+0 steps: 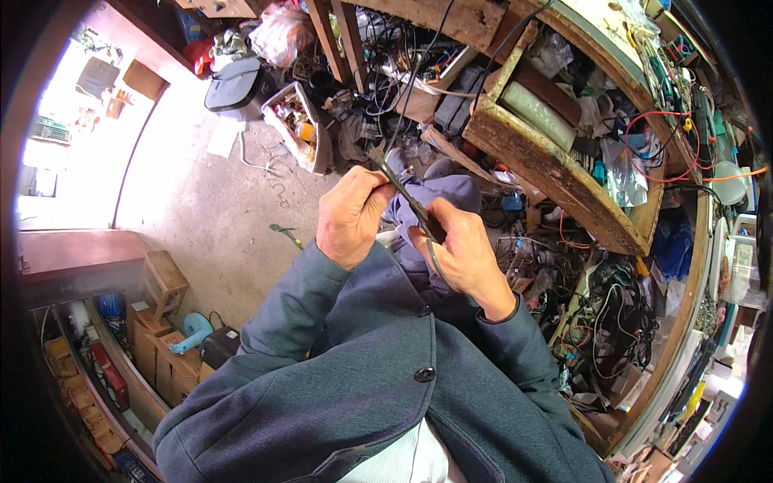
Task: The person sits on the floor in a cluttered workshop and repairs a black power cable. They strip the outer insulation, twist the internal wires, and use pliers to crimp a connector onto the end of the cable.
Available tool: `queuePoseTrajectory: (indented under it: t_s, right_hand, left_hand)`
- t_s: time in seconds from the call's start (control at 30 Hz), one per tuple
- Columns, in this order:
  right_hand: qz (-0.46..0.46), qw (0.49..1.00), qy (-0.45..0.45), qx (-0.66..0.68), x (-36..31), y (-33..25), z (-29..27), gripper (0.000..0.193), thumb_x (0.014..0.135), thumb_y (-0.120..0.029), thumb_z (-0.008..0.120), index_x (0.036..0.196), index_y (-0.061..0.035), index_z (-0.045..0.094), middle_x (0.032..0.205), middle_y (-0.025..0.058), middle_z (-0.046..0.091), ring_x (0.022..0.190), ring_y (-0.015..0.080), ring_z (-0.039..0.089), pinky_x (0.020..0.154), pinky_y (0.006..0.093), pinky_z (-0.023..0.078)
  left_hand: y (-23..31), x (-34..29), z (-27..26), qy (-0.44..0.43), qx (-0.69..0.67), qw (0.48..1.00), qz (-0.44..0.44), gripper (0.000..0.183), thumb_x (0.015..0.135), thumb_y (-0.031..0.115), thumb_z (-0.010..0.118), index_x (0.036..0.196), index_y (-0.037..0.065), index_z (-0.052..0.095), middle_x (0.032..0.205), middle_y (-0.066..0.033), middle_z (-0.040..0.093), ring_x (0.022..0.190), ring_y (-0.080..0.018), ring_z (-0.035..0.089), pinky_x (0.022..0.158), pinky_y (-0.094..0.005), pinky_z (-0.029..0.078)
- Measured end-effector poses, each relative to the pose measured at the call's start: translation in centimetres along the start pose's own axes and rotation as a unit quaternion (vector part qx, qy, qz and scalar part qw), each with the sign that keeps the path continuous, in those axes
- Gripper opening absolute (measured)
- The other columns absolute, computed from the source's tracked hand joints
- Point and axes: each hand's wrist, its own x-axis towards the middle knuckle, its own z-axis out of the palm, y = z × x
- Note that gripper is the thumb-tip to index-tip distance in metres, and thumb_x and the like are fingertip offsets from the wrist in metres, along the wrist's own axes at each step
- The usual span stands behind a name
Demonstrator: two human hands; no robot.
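Observation:
Both hands are closed on a dark cable (pixel 409 198) held above my lap. My left hand (pixel 353 216) pinches it between thumb and fingertips. Lower and to the right, my right hand (pixel 467 253) grips the thicker stretch, and a thin tail curves down past its thumb. Something dark and flat shows between the right fingers; I cannot make out what it is. From my hands the cable runs up toward the workbench (pixel 455 18) at the top.
An open wooden drawer (pixel 555 173) full of loose parts juts out at the right. Tangled wires (pixel 612 322) lie below it. Farther off stand a white box of odds and ends (pixel 294 129) and a black bin (pixel 233 87). Cardboard boxes (pixel 173 366) sit at lower left.

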Motion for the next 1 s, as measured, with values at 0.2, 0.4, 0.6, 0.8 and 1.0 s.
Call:
queuePoseTrajectory:
  t_s: [0.2, 0.4, 0.6, 0.8, 1.0]
  right_hand:
    - [-0.052, 0.996, 0.055, -0.05, 0.6, 0.4, 0.3, 0.028, 0.084, -0.021, 0.074, 0.096, -0.0021, 0.057, 0.079, 0.0169, 0.06, 0.07, 0.0365, 0.062, 0.064, 0.0442, 0.049]
    - [-0.099, 0.99, 0.078, -0.068, 0.6, 0.7, 0.2, 0.027, 0.085, -0.019, 0.074, 0.095, -0.0026, 0.056, 0.075, 0.0128, 0.055, 0.064, 0.0291, 0.058, 0.061, 0.0392, 0.048]
    - [-0.097, 0.989, 0.08, -0.084, 0.4, 0.5, 0.0, 0.027, 0.085, -0.018, 0.074, 0.093, -0.0031, 0.054, 0.075, 0.0138, 0.054, 0.063, 0.0318, 0.057, 0.06, 0.0402, 0.047]
    - [-0.102, 0.986, 0.087, -0.1, -0.1, 1.2, 0.3, 0.027, 0.081, -0.016, 0.074, 0.093, -0.0026, 0.054, 0.08, 0.0178, 0.062, 0.074, 0.0425, 0.063, 0.063, 0.0487, 0.05]
    - [-0.062, 0.996, -0.051, 0.041, -0.2, 2.3, 0.5, 0.023, 0.083, -0.014, 0.07, 0.085, 0.0025, 0.055, 0.069, 0.0243, 0.055, 0.064, 0.0443, 0.058, 0.058, 0.0463, 0.045]
  left_hand:
    - [1.3, -0.7, -0.2, -0.044, -0.228, 0.946, -0.228, 0.016, 0.105, 0.011, 0.062, 0.1, -0.002, 0.071, 0.076, -0.0012, 0.062, 0.065, -0.0082, 0.058, 0.058, -0.0233, 0.044]
    - [1.8, -0.5, -0.7, -0.069, -0.225, 0.947, -0.219, 0.016, 0.105, 0.011, 0.062, 0.106, -0.001, 0.073, 0.075, -0.0003, 0.064, 0.065, -0.0053, 0.056, 0.056, -0.0218, 0.043]
    - [2.3, -0.3, -0.9, -0.089, -0.136, 0.971, -0.176, 0.015, 0.102, 0.007, 0.064, 0.109, -0.002, 0.074, 0.076, -0.0029, 0.066, 0.068, -0.0075, 0.058, 0.06, -0.0248, 0.047]
    - [1.2, -0.2, -1.3, -0.114, -0.116, 0.977, -0.137, 0.013, 0.101, 0.007, 0.066, 0.104, -0.002, 0.074, 0.078, -0.0043, 0.07, 0.071, -0.0095, 0.063, 0.065, -0.0259, 0.051]
    - [-2.1, 0.0, -1.8, -0.166, -0.181, 0.959, -0.14, 0.014, 0.101, 0.009, 0.067, 0.099, -0.004, 0.073, 0.081, -0.0055, 0.074, 0.078, -0.0107, 0.069, 0.072, -0.026, 0.054]
